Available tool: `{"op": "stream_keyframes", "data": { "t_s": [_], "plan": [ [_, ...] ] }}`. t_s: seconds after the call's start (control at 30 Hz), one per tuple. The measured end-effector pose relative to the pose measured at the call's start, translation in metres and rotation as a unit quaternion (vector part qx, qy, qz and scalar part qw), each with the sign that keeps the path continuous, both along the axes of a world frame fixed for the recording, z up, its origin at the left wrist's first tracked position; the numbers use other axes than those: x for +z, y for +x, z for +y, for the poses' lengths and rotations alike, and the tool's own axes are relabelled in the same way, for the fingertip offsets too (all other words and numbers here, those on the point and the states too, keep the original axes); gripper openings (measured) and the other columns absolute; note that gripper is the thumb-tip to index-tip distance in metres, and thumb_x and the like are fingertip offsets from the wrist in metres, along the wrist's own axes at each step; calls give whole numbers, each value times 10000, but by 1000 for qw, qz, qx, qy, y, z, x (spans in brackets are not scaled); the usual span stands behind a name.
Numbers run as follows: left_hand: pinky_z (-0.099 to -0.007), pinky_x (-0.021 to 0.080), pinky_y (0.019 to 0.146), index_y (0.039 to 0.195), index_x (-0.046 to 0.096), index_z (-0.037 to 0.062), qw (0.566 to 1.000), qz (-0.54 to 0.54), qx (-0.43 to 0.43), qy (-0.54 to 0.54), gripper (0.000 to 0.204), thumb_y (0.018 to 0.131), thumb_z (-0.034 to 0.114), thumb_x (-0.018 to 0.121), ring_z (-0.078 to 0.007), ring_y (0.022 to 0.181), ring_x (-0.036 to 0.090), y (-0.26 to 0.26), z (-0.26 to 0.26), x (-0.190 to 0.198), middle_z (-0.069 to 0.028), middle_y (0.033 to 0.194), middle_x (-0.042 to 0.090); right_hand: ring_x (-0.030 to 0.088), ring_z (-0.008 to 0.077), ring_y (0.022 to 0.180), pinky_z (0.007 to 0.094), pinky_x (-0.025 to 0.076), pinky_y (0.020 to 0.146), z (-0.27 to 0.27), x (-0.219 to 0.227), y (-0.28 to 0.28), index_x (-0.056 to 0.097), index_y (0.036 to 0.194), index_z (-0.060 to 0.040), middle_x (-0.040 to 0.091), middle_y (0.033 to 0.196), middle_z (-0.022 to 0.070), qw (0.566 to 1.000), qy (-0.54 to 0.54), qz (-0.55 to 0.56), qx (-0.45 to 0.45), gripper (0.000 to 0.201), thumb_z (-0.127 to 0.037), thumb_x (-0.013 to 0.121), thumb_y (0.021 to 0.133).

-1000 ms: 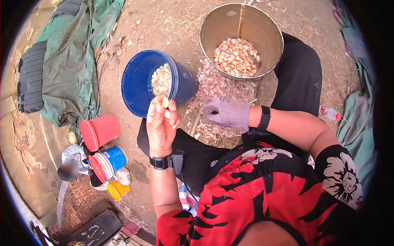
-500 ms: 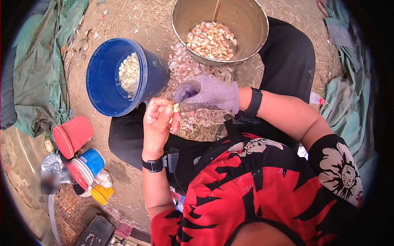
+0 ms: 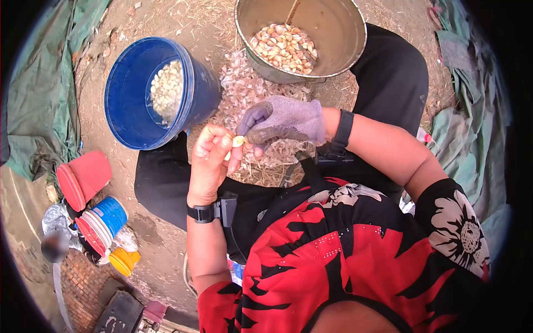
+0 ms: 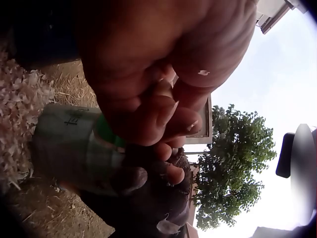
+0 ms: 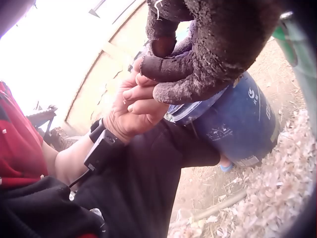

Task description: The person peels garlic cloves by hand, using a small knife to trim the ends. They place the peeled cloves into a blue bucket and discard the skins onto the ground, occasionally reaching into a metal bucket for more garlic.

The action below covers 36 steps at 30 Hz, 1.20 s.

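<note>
Outdoors, straw-strewn dirt ground (image 3: 183, 25)

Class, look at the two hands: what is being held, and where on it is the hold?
The left hand pinches a garlic clove by its lower end; the gloved right hand grips its upper end with its fingertips.

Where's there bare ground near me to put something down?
Bare dirt shows left of the blue bucket, up to the green tarp, and below the knee beside the red tub. Between bucket and metal pot it is crowded with garlic skins. The left hand and right hand meet on a clove.
</note>
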<state>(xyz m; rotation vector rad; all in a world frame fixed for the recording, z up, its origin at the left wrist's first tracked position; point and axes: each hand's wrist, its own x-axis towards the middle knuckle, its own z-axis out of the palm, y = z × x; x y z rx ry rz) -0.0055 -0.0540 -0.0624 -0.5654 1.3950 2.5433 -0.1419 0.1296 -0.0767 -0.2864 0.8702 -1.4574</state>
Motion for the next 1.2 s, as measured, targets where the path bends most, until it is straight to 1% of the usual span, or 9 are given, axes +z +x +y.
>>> {"op": "stream_keyframes", "data": {
  "t_s": [0.03,0.13,0.53,0.63,0.77,0.83,1.07,1.13,1.2],
  "plan": [
    [-267,485,548,1016,533,71,1000,7,-4,1,196,981,244,618,-100,468,453,-1,-1,-1,-53,644,542,679,139,776,270,557,734,-1,-1,-1,674,1075,17,699,901,78,1000,-9,6,2,272,-189,703,900],
    [-301,513,584,1009,535,71,1000,-1,-6,14,193,984,247,613,-98,457,441,-1,-1,-1,-51,639,536,678,135,786,271,556,733,-3,-5,-2,673,1073,15,700,904,78,1000,-14,-2,12,273,-202,695,911],
    [-342,553,638,964,521,76,1000,-4,-11,17,181,987,232,609,-96,456,441,-7,3,-4,-39,656,534,667,128,754,267,551,710,-1,-9,-2,666,1045,7,691,885,79,1000,7,18,-6,243,-192,688,908],
    [-343,551,638,956,512,77,1000,-17,13,-16,174,994,224,597,-101,458,444,-6,5,-11,-37,659,531,667,127,751,261,543,697,-3,-13,-3,667,1043,8,691,873,79,999,10,48,0,234,-180,683,906],
    [-341,544,637,950,509,81,1000,-8,15,14,173,1001,228,584,-104,452,445,-8,3,-11,-39,639,517,664,124,756,255,534,695,-4,-11,-4,672,1045,7,692,864,79,1000,0,24,-2,247,-198,689,909],
    [-223,375,431,991,521,85,993,23,4,113,176,981,231,618,-99,490,499,-7,-1,-12,-126,751,651,661,119,773,255,531,711,-3,-4,-5,674,1052,6,692,862,70,1000,-5,8,-4,274,-227,696,912],
    [-233,396,432,985,517,81,995,14,1,97,186,984,240,614,-98,489,498,-6,1,-12,-152,771,656,663,121,795,255,533,739,-2,-6,-5,670,1081,4,691,880,63,1000,-10,15,8,298,-240,698,913],
    [-260,467,524,954,514,88,998,9,11,53,189,1000,256,587,-92,434,435,-7,3,-11,-60,594,527,666,121,793,256,537,742,-2,-7,-5,671,1080,3,691,890,62,1000,-8,17,3,295,-238,698,912],
    [-246,438,481,962,514,85,998,10,13,65,180,990,237,605,-97,459,470,-6,1,-14,-87,673,590,667,120,792,257,539,741,-2,-6,-4,672,1075,3,690,893,61,1000,2,12,-4,293,-237,700,909]
  ]
}}
